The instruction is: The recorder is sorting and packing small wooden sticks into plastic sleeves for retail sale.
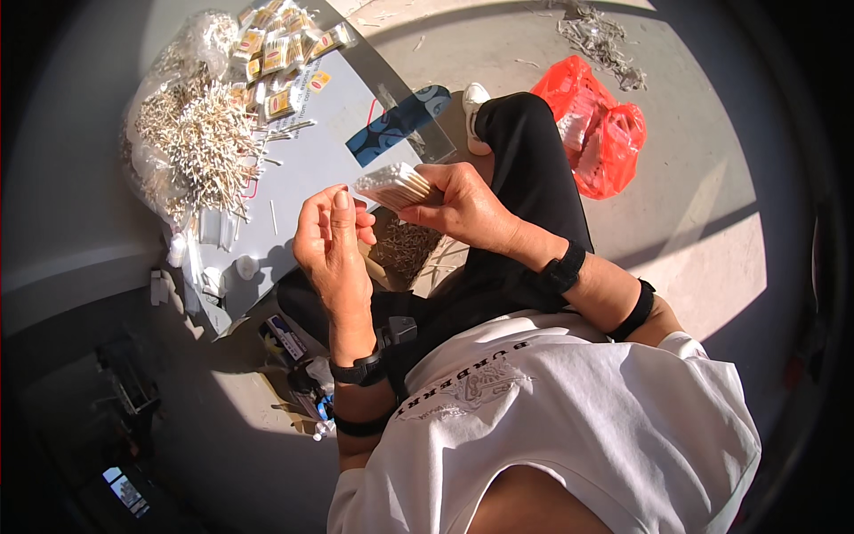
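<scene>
In my right hand (464,206) is a flat bundle of cotton swabs (397,186), wooden sticks with white tips, held in front of my lap. The tips point left, and the fingers are closed around the stick end. Just left of the tips is my left hand (336,236), raised with its thumb upright and its fingers curled in. Whatever those fingers may pinch is too small to make out. On the grey table at the left, a large heap of loose cotton swabs (206,133) spills from a clear plastic bag (197,40).
Small filled swab packets (283,53) are piled at the table's (311,160) far end. Below my hands is a box of sticks (407,245). A red plastic bag (612,142) and a scrap pile (600,40) lie on the floor at the right.
</scene>
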`<state>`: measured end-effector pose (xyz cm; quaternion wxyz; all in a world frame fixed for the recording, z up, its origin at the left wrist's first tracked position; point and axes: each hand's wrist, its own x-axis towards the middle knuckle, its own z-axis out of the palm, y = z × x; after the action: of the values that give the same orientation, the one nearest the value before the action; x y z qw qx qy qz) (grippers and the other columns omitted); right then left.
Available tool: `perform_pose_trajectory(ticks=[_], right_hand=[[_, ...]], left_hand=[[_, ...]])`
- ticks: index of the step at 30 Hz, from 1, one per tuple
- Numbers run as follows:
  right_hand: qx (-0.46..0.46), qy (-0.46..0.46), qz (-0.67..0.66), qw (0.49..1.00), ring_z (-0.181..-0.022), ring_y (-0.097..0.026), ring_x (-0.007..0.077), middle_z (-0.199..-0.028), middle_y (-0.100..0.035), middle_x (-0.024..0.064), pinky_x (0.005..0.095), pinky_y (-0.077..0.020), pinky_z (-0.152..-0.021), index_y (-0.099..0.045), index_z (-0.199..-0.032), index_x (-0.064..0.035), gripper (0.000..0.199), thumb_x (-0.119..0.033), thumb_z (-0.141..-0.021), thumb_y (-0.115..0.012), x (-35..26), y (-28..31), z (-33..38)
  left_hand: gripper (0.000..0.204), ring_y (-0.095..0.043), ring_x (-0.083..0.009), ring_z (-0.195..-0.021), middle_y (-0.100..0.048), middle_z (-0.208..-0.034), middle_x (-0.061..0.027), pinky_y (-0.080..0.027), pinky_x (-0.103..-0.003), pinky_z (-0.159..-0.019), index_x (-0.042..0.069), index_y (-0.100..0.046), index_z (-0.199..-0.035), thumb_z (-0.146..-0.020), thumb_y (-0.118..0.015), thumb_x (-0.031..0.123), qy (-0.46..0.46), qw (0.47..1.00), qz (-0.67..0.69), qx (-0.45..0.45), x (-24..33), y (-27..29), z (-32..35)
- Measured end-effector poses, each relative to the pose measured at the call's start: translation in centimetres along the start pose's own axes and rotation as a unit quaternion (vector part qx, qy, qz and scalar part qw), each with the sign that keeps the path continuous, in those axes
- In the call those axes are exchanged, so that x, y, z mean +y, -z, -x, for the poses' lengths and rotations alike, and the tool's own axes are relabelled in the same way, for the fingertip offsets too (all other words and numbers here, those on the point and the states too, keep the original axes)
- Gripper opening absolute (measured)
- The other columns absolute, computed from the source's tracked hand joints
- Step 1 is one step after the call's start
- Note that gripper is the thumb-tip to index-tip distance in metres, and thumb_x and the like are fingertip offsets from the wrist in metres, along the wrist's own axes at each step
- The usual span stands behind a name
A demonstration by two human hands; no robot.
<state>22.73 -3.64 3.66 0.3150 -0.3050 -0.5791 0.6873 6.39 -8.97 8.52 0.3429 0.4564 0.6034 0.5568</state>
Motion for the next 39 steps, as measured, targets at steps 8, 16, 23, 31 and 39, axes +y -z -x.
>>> perform_pose_trajectory(ticks=[8,16,23,31,39], right_hand=[[0.138,0.366,0.444,0.806,-0.098,-0.062,0.0327,-0.116,-0.054,0.0187,0.0382,-0.0546,-0.080,-0.056,-0.123,-0.0021,0.058,0.010,-0.066,-0.061,-0.6,0.6,-0.6],[0.134,-0.055,-0.184,0.972,-0.084,-0.056,0.0079,-0.091,-0.063,-0.0001,0.0227,-0.0450,-0.072,-0.065,-0.110,-0.0021,0.034,-0.032,-0.096,-0.057,-1.4,1.7,-1.0],[0.087,0.034,-0.170,0.981,-0.069,-0.052,0.0045,-0.075,-0.061,-0.0006,0.0227,-0.0427,-0.061,-0.062,-0.081,-0.0009,0.026,-0.024,-0.091,-0.070,-0.4,-0.6,-2.3],[0.157,0.054,-0.136,0.977,-0.068,-0.045,0.0017,-0.074,-0.054,-0.0050,0.0195,-0.0386,-0.060,-0.062,-0.089,-0.0016,0.031,-0.031,-0.098,-0.060,0.3,-1.2,-2.5],[0.228,0.045,-0.072,0.970,-0.065,-0.040,0.0022,-0.070,-0.049,-0.0058,0.0208,-0.0344,-0.054,-0.058,-0.080,-0.0027,0.039,-0.036,-0.101,-0.054,0.0,-1.9,-2.4]], left_hand=[[0.030,-0.062,-0.0121,-0.070,-0.064,-0.087,-0.0063,-0.051,-0.025,-0.051,-0.002,-0.060,-0.102,-0.093,-0.066,0.025,0.158,0.964,0.214,-0.004,-0.2,-1.9,0.9],[0.021,-0.054,-0.0048,-0.064,-0.065,-0.082,-0.0021,-0.040,-0.018,-0.053,-0.002,-0.063,-0.099,-0.091,-0.068,0.016,0.101,0.984,0.141,-0.042,-1.3,-0.5,-0.5],[0.023,-0.055,-0.0047,-0.076,-0.062,-0.089,-0.0022,-0.046,-0.021,-0.062,-0.001,-0.059,-0.101,-0.094,-0.066,0.019,0.060,0.984,0.170,-0.011,-1.2,-1.7,-0.3],[0.035,-0.052,-0.0075,-0.068,-0.058,-0.080,0.0003,-0.045,-0.024,-0.058,0.001,-0.056,-0.092,-0.100,-0.055,0.035,0.099,0.985,0.134,0.053,-1.4,-2.3,0.0],[0.042,-0.049,-0.0101,-0.068,-0.055,-0.072,-0.0056,-0.046,-0.029,-0.063,0.000,-0.052,-0.084,-0.104,-0.044,0.035,-0.008,0.997,-0.030,0.070,-2.8,-3.3,0.1]])
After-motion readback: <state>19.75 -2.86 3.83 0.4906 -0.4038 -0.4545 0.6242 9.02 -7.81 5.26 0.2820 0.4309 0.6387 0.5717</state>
